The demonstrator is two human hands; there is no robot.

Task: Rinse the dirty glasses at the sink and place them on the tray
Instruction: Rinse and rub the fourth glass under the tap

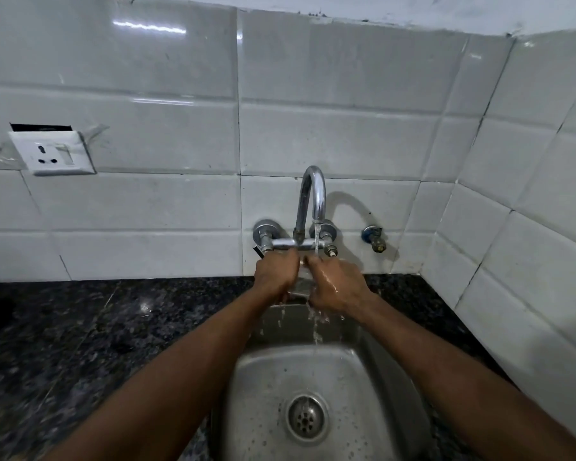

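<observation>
left hand (276, 272), right hand (338, 287) round glass (301, 285)

glass (301, 286): mostly hidden, blurred | sink (263, 371): cut by bottom edge

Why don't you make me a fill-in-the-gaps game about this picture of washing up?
1. Water runs from the tap down into the steel ____.
2. The left hand and the right hand hold a clear ____ under the stream.
3. The white socket is on the wall to the ____ of the tap.

Missing words: sink, glass, left.
</observation>
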